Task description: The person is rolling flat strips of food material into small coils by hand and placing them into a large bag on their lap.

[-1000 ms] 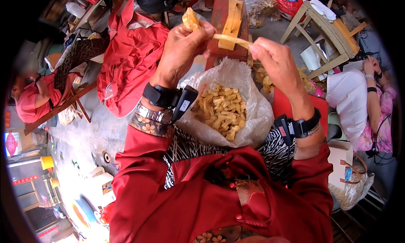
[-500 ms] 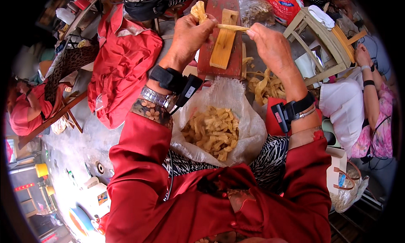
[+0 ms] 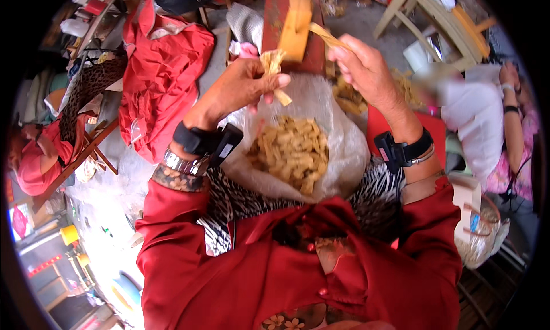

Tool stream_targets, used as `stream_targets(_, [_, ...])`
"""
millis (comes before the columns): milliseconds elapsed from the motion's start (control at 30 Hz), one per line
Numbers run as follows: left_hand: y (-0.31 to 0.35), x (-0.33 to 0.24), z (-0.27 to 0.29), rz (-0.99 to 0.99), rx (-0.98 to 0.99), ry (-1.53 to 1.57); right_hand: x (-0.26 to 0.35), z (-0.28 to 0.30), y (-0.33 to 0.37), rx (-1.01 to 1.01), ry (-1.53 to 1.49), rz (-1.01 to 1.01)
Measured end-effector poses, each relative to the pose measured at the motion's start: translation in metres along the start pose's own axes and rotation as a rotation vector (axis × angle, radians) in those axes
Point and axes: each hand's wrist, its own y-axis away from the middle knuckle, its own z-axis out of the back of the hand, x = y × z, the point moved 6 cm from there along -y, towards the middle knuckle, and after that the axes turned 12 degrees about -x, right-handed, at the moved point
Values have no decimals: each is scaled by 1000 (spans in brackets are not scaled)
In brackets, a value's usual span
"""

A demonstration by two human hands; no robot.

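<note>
Closed in a pinch, my left hand [image 3: 238,89] holds a crumpled pale-yellow piece [image 3: 272,61] with a short end hanging below the thumb. My right hand [image 3: 366,69], also closed, grips one end of a twisted yellow strip [image 3: 325,34] whose free end points up and left. The two hands are apart, above a whitish plastic sack [image 3: 350,158]. Inside the sack lies a heap of short, folded yellow pieces [image 3: 292,155]. Just beyond the hands, a yellow wooden block [image 3: 294,38] rests on a red wooden bench [image 3: 316,55].
More yellow strips [image 3: 348,95] lie right of the bench. Red cloth [image 3: 163,72] is draped at the left. A wooden stool frame [image 3: 429,24] stands at the far right, with another person's arm [image 3: 511,124] below it. A white bag [image 3: 467,204] sits near my right elbow.
Earlier a strip stretched between both hands over the wooden block. Now my hands are separated, the left lower and nearer the sack, each with its own piece. The view has also shifted.
</note>
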Motion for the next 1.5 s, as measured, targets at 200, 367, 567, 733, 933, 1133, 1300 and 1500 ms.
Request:
stream_targets(200, [67, 58, -49, 102, 126, -61, 79, -67, 88, 58, -153, 303])
stream_targets(367, [94, 36, -94, 407, 175, 644, 100, -107, 145, 63, -154, 584])
stream_targets(567, [105, 8, -117, 563, 217, 869, 131, -122, 188, 255, -129, 636])
stream_targets(733, [118, -10, -106, 399, 343, 880, 155, -123, 205, 238, -295, 674])
stream_targets(933, [156, -64, -29, -39, -40, 682, 178, -79, 185, -92, -765, 547])
stream_targets(1133, [209, -80, -15, -302, -324, 402, 162, -46, 155, -536, -792, 461])
stream_targets(1300, [194, -106, -33, -1113, -654, -722, 123, -55, 138, -390, -282, 228])
stream_targets(1500, [185, -83, -43, -1004, -421, -720, 114, -57, 144, -75, -153, 351])
